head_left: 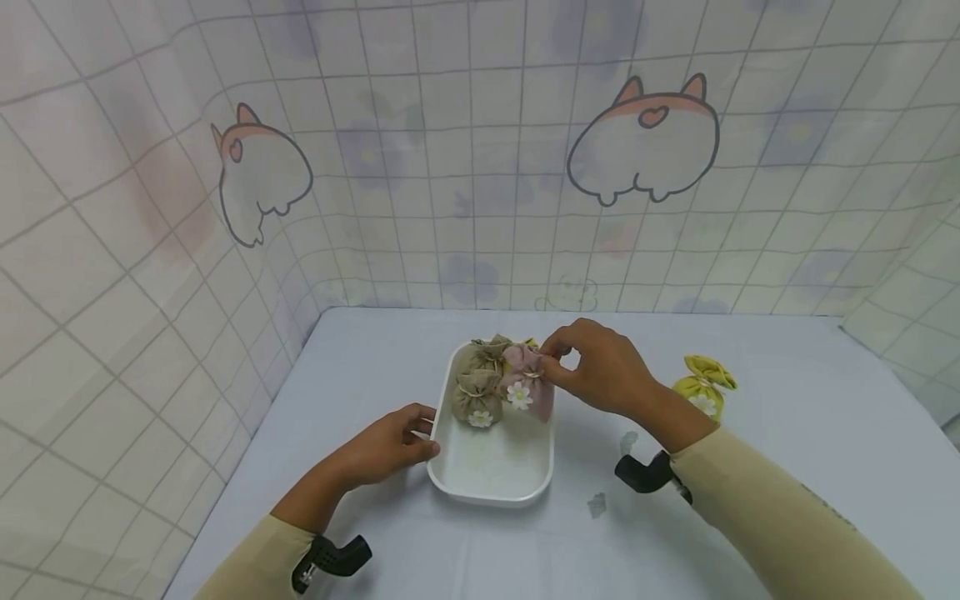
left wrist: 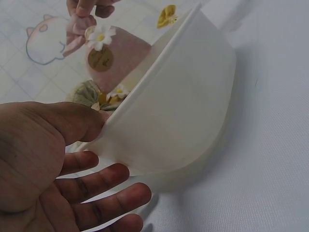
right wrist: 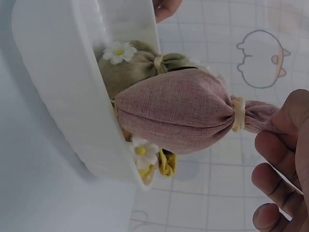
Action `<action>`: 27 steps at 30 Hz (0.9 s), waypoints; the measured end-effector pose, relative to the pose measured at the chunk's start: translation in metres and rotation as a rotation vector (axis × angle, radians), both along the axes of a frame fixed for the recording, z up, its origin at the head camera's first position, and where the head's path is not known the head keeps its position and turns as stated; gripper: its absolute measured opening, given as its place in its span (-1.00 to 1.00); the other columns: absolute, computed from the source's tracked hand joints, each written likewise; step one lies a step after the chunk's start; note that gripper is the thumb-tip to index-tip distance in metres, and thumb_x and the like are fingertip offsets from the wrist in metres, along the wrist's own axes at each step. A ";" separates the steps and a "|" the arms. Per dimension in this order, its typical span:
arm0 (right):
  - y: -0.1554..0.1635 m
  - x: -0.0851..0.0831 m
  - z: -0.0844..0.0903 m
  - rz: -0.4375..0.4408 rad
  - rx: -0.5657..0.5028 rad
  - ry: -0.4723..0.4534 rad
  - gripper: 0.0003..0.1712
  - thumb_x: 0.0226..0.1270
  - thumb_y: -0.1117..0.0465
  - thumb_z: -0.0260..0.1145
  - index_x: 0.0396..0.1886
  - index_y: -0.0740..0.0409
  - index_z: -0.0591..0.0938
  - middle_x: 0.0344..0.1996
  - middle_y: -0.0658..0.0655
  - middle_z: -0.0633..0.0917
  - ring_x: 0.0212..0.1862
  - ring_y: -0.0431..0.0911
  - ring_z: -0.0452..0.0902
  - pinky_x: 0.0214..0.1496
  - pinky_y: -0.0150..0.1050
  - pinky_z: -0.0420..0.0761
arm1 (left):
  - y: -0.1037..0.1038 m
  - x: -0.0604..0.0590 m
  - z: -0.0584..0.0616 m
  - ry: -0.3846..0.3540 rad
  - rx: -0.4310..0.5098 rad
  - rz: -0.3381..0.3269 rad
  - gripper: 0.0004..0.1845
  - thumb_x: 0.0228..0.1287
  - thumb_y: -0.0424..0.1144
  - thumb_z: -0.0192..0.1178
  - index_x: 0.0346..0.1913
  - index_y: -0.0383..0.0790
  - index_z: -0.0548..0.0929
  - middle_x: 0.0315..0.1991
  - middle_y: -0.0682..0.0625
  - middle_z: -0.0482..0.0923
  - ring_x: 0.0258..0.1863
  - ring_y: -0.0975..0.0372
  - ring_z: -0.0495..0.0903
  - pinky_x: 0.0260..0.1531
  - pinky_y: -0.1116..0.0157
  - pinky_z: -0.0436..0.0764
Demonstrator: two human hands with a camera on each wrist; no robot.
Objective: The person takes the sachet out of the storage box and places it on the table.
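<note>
Now I see right hand (head_left: 600,371) pinching pink sachet (head_left: 528,385) by its tied neck | left hand (head_left: 390,446) gripping white tray (head_left: 491,479) rim | yellow sachet (head_left: 705,385) on counter (head_left: 787,433)

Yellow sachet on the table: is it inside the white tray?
No, the yellow sachet sits on the table beyond the right arm, apart from the white tray.

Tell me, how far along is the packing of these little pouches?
Two olive pouches already sit in the white tray. The right hand pinches the pink pouch by its top over the tray while the left hand steadies the rim. One yellow pouch waits on the table.
</note>
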State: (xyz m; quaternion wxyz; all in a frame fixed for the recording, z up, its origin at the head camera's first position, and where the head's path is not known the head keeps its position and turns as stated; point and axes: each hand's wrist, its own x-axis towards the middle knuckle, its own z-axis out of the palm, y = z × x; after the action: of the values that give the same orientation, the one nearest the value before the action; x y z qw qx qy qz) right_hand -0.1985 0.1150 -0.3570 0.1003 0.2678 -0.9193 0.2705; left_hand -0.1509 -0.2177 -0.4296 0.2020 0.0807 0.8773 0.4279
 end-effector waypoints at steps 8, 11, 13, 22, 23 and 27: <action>0.010 -0.005 0.009 -0.033 -0.009 -0.011 -0.84 0.41 0.03 0.41 -0.18 -0.01 0.76 -0.25 -0.05 0.67 -0.15 -0.08 0.57 -0.19 -0.03 0.61 | -0.002 0.000 -0.001 0.004 0.001 -0.002 -0.47 0.40 -0.17 0.34 0.34 -0.25 0.48 0.17 -0.07 0.60 0.19 0.01 0.59 0.17 -0.08 0.55; 0.016 -0.004 0.012 -0.053 -0.003 -0.020 -0.83 0.42 0.03 0.39 -0.17 0.01 0.76 -0.22 -0.03 0.67 -0.12 -0.06 0.58 -0.14 0.00 0.63 | -0.001 0.000 -0.002 0.002 -0.003 0.002 -0.47 0.40 -0.17 0.34 0.34 -0.25 0.49 0.16 -0.06 0.60 0.18 0.01 0.59 0.17 -0.07 0.55; 0.020 -0.003 0.014 -0.064 -0.001 -0.024 -0.82 0.43 0.03 0.39 -0.15 0.02 0.76 -0.22 -0.01 0.67 -0.11 -0.04 0.58 -0.13 0.02 0.63 | -0.001 -0.001 -0.002 0.000 -0.006 0.004 -0.47 0.40 -0.16 0.35 0.34 -0.24 0.49 0.16 -0.05 0.60 0.18 0.02 0.59 0.18 -0.07 0.54; 0.041 -0.004 0.015 -0.124 0.028 -0.049 -0.79 0.44 0.03 0.38 -0.13 0.04 0.77 -0.21 0.01 0.68 -0.09 -0.01 0.57 -0.16 0.01 0.61 | -0.001 -0.001 -0.003 -0.007 -0.007 0.003 -0.47 0.41 -0.16 0.33 0.35 -0.23 0.48 0.19 -0.07 0.59 0.20 0.00 0.58 0.17 -0.09 0.54; 0.044 -0.004 0.015 -0.133 0.030 -0.056 -0.78 0.44 0.02 0.37 -0.12 0.04 0.77 -0.20 0.02 0.68 -0.08 0.00 0.57 -0.14 0.02 0.60 | -0.001 -0.001 -0.003 -0.007 -0.005 0.002 -0.47 0.41 -0.16 0.33 0.35 -0.23 0.48 0.19 -0.07 0.59 0.20 0.00 0.58 0.17 -0.09 0.54; 0.057 -0.004 0.014 -0.157 0.035 -0.059 -0.79 0.45 0.05 0.36 -0.11 0.07 0.76 -0.17 0.05 0.69 -0.03 0.04 0.58 -0.10 0.07 0.61 | -0.001 -0.001 -0.003 -0.002 0.000 -0.003 -0.48 0.42 -0.17 0.32 0.35 -0.23 0.48 0.20 -0.08 0.59 0.20 0.00 0.58 0.17 -0.09 0.54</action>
State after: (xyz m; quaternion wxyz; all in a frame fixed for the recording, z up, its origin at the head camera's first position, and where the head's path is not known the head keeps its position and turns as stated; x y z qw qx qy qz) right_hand -0.2021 0.1715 -0.3429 0.0894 0.1886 -0.9445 0.2537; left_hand -0.1520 -0.2189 -0.4323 0.2038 0.0816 0.8768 0.4278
